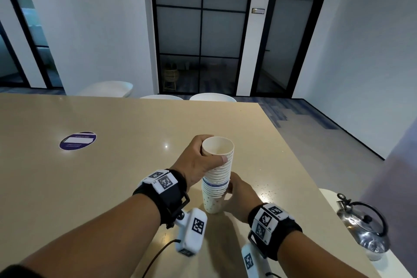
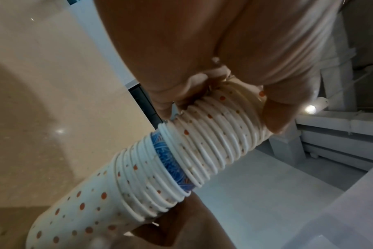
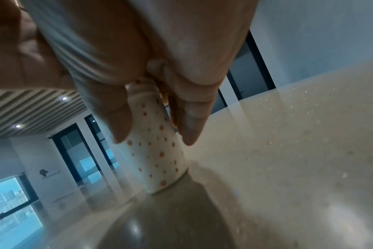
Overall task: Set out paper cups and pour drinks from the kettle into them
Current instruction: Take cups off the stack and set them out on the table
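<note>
Stack of nested white paper cups with orange dots [image 1: 217, 178], standing upright on the beige speckled table [image 1: 112, 165] at lower centre of the head view; the top cup's interior is seen to be empty. The upper cups are gripped by the left hand [image 1: 194, 162], thumb and fingers curled round the rim zone. The lower part of the stack is held by the right hand [image 1: 240, 194], fingers wrapped round it. A lidded silver metal kettle with black handle [image 1: 363, 225] is placed at the lower right of the frame, well apart from the stack; its contents cannot be told. A round purple sticker [image 1: 78, 140] is seen at left on the table. In the left wrist view alone, one blue-patterned cup [image 2: 170, 161] is revealed mid-stack. In the right wrist view alone, the stack's base is shown touching the tabletop.
</note>
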A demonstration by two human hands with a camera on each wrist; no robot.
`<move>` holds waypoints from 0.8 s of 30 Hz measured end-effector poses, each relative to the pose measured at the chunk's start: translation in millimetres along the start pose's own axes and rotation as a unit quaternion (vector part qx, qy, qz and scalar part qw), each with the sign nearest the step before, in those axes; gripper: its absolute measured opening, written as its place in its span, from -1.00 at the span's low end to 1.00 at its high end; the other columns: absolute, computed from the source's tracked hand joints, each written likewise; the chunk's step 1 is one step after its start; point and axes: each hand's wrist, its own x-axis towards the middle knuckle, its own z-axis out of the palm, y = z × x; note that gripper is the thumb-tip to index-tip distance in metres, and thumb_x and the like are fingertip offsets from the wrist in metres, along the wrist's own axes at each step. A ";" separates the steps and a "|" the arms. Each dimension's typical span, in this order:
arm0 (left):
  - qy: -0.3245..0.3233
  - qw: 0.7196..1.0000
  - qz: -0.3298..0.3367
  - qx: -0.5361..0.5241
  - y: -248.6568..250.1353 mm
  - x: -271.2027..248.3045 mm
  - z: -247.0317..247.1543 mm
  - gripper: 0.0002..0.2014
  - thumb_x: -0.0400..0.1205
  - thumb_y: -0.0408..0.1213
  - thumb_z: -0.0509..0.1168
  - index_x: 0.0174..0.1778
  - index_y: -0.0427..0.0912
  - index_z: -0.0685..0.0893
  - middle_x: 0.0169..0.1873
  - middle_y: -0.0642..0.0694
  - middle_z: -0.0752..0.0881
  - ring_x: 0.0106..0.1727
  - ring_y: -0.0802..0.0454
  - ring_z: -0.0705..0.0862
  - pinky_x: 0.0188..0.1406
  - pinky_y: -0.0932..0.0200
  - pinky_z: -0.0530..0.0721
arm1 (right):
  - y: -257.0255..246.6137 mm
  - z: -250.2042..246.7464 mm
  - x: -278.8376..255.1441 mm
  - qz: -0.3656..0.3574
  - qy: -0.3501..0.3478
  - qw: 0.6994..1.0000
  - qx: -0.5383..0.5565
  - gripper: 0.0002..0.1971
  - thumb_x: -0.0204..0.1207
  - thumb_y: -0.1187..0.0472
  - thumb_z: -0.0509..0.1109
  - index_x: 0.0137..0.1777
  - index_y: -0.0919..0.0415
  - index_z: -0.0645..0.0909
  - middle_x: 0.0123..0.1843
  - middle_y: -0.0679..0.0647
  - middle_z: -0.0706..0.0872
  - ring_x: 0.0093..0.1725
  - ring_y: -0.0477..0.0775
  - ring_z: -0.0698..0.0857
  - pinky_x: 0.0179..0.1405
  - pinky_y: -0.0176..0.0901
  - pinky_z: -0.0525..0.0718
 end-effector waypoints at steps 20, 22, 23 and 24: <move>0.026 0.999 0.017 0.030 -15.4 31.4 11.8 -0.43 0.42 0.09 0.51 0.28 0.00 0.52 0.01 -0.01 0.76 -0.04 0.17 0.76 -0.13 0.31 0.66 | -58.5 -96.9 32.1 -0.151 0.077 0.985 -0.019 -0.83 0.57 0.10 0.39 -0.24 -0.02 0.75 -0.21 -0.08 0.76 -0.14 0.04 0.73 0.04 0.02 0.71; 0.039 0.998 0.013 0.051 -16.6 37.2 7.3 -0.56 0.54 -0.02 0.50 0.26 0.02 0.52 -0.01 -0.02 0.76 -0.05 0.12 0.76 -0.11 0.26 0.68 | -56.1 -97.7 40.6 -0.150 0.062 0.987 0.013 -0.82 0.56 0.11 0.39 -0.26 -0.01 0.75 -0.28 -0.01 0.78 -0.18 0.06 0.76 0.01 0.08 0.74; 0.041 0.997 0.014 0.065 -16.6 39.9 4.7 -0.59 0.57 -0.05 0.50 0.26 0.02 0.52 -0.02 -0.02 0.76 -0.06 0.10 0.76 -0.11 0.24 0.69 | -54.9 -97.3 44.5 -0.148 0.053 0.987 0.026 -0.83 0.56 0.12 0.40 -0.26 -0.01 0.75 -0.30 -0.01 0.78 -0.19 0.06 0.77 0.01 0.10 0.74; 0.042 0.996 0.014 0.077 -17.0 41.8 1.7 -0.60 0.58 -0.06 0.51 0.26 0.02 0.52 -0.03 -0.02 0.76 -0.08 0.10 0.77 -0.12 0.23 0.71 | -54.0 -96.3 47.7 -0.146 0.041 0.988 0.037 -0.84 0.55 0.13 0.41 -0.25 0.01 0.75 -0.30 -0.02 0.78 -0.18 0.07 0.78 0.00 0.10 0.73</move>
